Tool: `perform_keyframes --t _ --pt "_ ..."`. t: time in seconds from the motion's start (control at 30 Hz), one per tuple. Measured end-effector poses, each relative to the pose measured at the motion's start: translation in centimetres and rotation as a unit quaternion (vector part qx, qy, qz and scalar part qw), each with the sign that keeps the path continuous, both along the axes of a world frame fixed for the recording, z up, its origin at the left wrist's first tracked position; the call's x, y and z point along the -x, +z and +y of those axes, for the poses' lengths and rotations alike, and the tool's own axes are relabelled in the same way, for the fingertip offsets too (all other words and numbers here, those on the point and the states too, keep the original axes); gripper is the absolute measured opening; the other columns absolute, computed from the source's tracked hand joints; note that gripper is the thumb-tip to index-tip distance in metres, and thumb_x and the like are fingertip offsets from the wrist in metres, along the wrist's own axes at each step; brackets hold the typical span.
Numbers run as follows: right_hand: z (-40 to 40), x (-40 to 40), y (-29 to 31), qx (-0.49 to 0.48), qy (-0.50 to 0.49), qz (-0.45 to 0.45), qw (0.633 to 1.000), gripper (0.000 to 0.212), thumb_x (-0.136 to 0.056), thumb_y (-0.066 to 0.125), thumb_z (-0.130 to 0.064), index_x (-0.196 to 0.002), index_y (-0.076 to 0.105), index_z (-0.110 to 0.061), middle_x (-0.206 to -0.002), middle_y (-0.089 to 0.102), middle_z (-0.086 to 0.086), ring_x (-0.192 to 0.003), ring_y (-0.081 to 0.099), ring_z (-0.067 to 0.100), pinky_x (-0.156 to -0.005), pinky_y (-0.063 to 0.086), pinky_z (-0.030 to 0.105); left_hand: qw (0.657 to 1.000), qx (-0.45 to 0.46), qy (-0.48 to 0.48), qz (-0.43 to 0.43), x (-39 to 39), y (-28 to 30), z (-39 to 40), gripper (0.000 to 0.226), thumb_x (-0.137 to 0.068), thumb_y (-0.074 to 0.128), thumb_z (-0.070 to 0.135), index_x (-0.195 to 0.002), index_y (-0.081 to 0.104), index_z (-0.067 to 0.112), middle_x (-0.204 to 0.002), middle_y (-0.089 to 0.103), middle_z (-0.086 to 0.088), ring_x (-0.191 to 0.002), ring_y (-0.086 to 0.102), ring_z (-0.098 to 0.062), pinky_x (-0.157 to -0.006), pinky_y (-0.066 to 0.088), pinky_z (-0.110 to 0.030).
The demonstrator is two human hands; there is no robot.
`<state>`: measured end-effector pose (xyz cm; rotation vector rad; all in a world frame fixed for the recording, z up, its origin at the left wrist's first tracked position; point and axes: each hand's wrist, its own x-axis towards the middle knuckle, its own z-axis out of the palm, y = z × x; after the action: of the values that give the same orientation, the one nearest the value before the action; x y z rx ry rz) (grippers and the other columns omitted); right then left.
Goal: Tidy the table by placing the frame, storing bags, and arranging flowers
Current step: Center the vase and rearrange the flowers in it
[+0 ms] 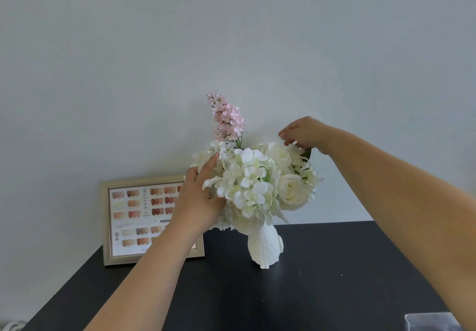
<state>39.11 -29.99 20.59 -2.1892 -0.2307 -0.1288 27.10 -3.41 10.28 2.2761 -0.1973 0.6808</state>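
A white vase (265, 249) stands on the black table (322, 279), filled with white flowers (253, 183) and one pink flower spike (228, 118). My left hand (199, 196) presses into the left side of the white blooms, fingers partly buried among them. My right hand (302, 132) reaches over the top right of the bunch, its fingertips pinching a white bloom next to a green leaf. A gold-edged frame (139, 221) with a nail-colour chart leans upright against the wall at the table's back left, partly hidden by my left forearm.
A grey wall rises right behind the table. The corner of a clear plastic bag (430, 321) shows at the table's front right. A white object (11, 325) peeks in at the bottom left, below the table edge.
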Motion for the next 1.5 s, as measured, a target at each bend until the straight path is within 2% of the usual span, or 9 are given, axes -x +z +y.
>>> perform_keyframes --t 0.17,0.27,0.4,0.57,0.73,0.97,1.13,1.3,1.5 --pt "2.0 -1.8 0.2 0.183 0.085 0.057 0.978 0.032 -0.088 0.064 -0.019 -0.119 0.066 -0.025 -0.111 0.062 -0.001 -0.088 0.065 0.021 -0.068 0.056 0.033 1.000 -0.008 -0.006 -0.012 0.2 0.1 0.2 0.075 -0.088 0.061 0.036 -0.147 0.024 0.061 -0.137 0.038 0.011 -0.108 0.044 0.005 -0.089 0.044 -0.029" --pt "2.7 -2.8 -0.2 0.159 0.097 0.076 0.979 0.034 -0.091 0.061 -0.013 -0.122 0.063 -0.025 -0.113 0.059 0.002 -0.094 0.064 0.025 -0.074 0.057 0.038 1.000 -0.018 -0.005 -0.016 0.1 0.3 0.4 0.074 -0.088 0.063 0.037 -0.147 0.024 0.060 -0.138 0.039 0.010 -0.123 0.043 -0.008 -0.097 0.047 -0.038" --pt "3.0 -3.3 -1.0 0.176 0.127 0.104 0.971 0.029 -0.095 0.054 -0.012 -0.124 0.060 -0.018 -0.117 0.063 0.007 -0.086 0.062 0.023 -0.061 0.053 0.028 0.999 -0.025 -0.007 -0.020 -0.3 0.1 0.7 0.074 -0.088 0.062 0.037 -0.147 0.024 0.059 -0.135 0.039 0.011 -0.124 0.045 -0.013 -0.098 0.048 -0.040" --pt "2.6 -3.6 -1.5 0.112 0.101 0.047 0.987 0.020 -0.083 0.061 0.003 -0.079 0.073 -0.013 -0.079 0.067 0.009 -0.062 0.057 0.022 -0.055 0.050 0.027 1.000 -0.013 -0.008 -0.025 -0.7 -0.4 0.5 0.072 -0.086 0.057 0.044 -0.146 0.023 0.062 -0.133 0.038 0.013 -0.119 0.047 -0.010 -0.089 0.044 -0.030" --pt "2.3 -2.8 -0.3 0.085 0.106 -0.029 0.990 0.016 -0.075 0.082 -0.025 -0.065 0.071 -0.019 -0.060 0.065 -0.006 -0.051 0.054 0.007 -0.050 0.047 0.021 0.999 -0.029 0.008 -0.018 -0.4 -0.1 0.3 0.072 -0.080 0.048 0.052 -0.147 0.021 0.061 -0.136 0.037 0.011 -0.119 0.049 -0.015 -0.094 0.048 -0.040" --pt "1.5 -0.8 1.5 0.038 0.114 -0.100 0.988 0.024 -0.070 0.086 -0.023 -0.076 0.069 -0.007 -0.100 0.065 0.003 -0.092 0.065 0.023 -0.088 0.051 0.036 0.998 -0.052 0.028 -0.011 -0.3 0.2 -0.2 0.078 -0.088 0.058 0.029 -0.148 0.019 0.060 -0.137 0.035 0.008 -0.112 0.052 -0.020 -0.091 0.050 -0.040" --pt "1.5 0.2 2.3 0.053 0.128 -0.134 0.981 0.030 -0.077 0.081 -0.025 -0.072 0.060 -0.005 -0.079 0.055 0.009 -0.076 0.052 0.019 -0.076 0.043 0.033 0.996 -0.080 0.038 -0.010 0.0 0.6 -0.8 0.077 -0.087 0.055 0.036 -0.152 0.018 0.052 -0.144 0.035 0.001 -0.114 0.052 -0.023 -0.097 0.047 -0.045" --pt "2.4 1.0 1.6 0.146 0.108 -0.169 0.969 0.025 -0.071 0.083 -0.035 -0.069 0.066 -0.017 -0.084 0.063 -0.008 -0.081 0.057 0.008 -0.069 0.045 0.027 0.995 -0.098 0.035 -0.009 0.2 0.3 -1.7 0.089 -0.086 0.069 0.036 -0.154 0.013 0.049 -0.149 0.030 -0.004 -0.126 0.045 -0.027 -0.103 0.044 -0.044" --pt "3.2 1.1 0.3 0.230 0.114 -0.165 0.952 0.014 -0.078 0.079 -0.025 -0.069 0.072 -0.016 -0.080 0.068 0.003 -0.067 0.053 0.014 -0.059 0.047 0.024 0.988 -0.140 0.065 0.006 -0.5 0.1 -2.5 0.091 -0.088 0.066 0.040 -0.156 0.007 0.045 -0.156 0.023 -0.004 -0.138 0.032 -0.030 -0.105 0.042 -0.046"
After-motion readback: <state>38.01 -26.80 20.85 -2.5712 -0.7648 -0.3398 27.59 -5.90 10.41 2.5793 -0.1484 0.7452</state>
